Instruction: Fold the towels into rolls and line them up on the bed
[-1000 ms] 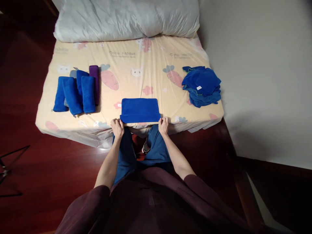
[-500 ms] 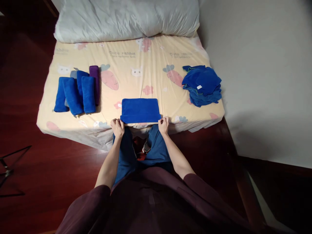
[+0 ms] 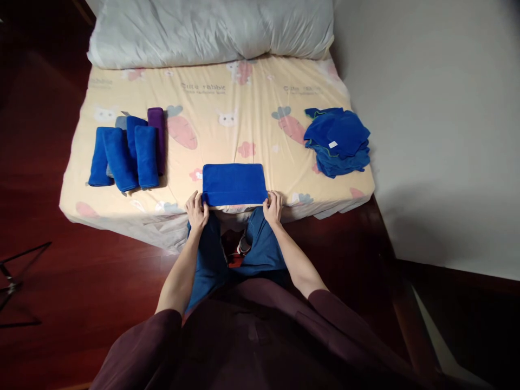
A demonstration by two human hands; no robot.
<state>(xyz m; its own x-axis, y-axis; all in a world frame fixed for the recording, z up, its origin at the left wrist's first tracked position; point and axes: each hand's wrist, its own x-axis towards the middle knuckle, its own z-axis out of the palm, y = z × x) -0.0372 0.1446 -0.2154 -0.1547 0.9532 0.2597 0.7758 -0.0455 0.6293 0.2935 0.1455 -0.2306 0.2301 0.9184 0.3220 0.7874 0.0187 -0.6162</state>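
Observation:
A blue towel (image 3: 233, 181) lies flat as a folded rectangle at the near edge of the bed, its long side towards me. At its near left corner is my left hand (image 3: 197, 211), with thumb and fingers closed about the towel's edge. My right hand (image 3: 273, 208) grips the near right corner in the same way. The fingertips are partly hidden at the cloth.
Several rolled towels, blue (image 3: 119, 160), purple (image 3: 155, 135) and grey, lie together on the left of the bed (image 3: 227, 143). A loose pile of blue cloths (image 3: 337, 141) sits on the right. A pale quilt (image 3: 211, 32) lies at the back, a wall (image 3: 439, 135) beyond the right side.
The strip folded along the towel's near edge stood out past its sides before and now lies nearly flush. My fingers have shifted slightly up along the sides and look less tightly curled.

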